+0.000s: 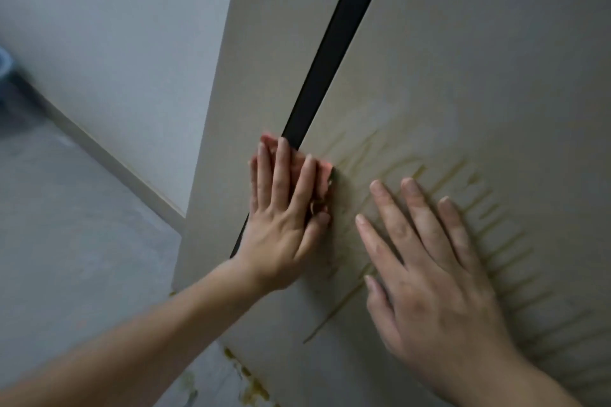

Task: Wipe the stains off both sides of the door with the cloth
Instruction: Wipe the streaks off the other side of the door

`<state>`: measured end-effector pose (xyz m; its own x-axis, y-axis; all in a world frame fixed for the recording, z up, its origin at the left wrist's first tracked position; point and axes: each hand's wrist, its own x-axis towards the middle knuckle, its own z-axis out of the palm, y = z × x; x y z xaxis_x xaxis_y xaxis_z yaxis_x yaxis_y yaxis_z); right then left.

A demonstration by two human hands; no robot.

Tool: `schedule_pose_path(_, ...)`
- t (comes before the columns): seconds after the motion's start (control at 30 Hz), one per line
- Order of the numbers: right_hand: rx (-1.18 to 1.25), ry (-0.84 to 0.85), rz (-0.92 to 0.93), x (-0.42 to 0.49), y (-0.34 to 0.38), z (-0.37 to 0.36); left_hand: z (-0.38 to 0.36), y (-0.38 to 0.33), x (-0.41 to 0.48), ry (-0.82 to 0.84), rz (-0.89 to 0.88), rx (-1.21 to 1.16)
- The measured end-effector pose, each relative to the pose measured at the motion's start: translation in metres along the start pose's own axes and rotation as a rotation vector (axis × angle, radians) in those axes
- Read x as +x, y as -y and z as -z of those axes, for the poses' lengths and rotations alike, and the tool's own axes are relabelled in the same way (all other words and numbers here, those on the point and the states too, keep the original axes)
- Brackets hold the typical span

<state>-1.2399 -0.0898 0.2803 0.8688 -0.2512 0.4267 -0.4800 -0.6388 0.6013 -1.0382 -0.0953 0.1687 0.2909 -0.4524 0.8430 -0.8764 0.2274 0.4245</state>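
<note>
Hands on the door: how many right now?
2. The left hand presses the pink cloth against the black strip; the right hand lies flat on the stained door panel.

The door (463,59) fills the frame's right, the wall (115,26) the upper left. At centre, the left hand (284,215) lies on the cloth (325,169) over the strip (337,43); right of it, the right hand (433,281) lies on the stains (496,241).

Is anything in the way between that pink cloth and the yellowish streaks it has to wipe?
Partly. The left hand presses the cloth on the door right next to the nearest streaks, nothing between. But the right hand lies flat over streaks further right, so it covers those.
</note>
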Motion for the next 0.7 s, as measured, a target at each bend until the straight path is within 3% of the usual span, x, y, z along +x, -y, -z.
schedule_pose_path(0.13, -0.003, -0.037, -0.039, 0.004, -0.013, 0.013, 0.019, -0.021, 0.070, -0.086, -0.007, 0.010)
schedule_pose_path(0.33, -0.051, -0.094, -0.035, -0.022, -0.025, 0.015, 0.014, -0.039, 0.024, 0.103, -0.099, 0.052)
schedule_pose_path(0.53, -0.047, -0.168, -0.013, -0.031, -0.033, 0.012, 0.044, -0.072, 0.147, -0.141, 0.099, -0.045)
schedule_pose_path(0.6, -0.034, -0.163, -0.013, -0.033, -0.032, 0.011, 0.040, -0.085, 0.137, -0.106, 0.030, -0.012)
schedule_pose_path(0.7, -0.035, -0.129, -0.003, -0.042, -0.034, 0.010, 0.029, -0.099, 0.088, 0.083, -0.195, 0.088)
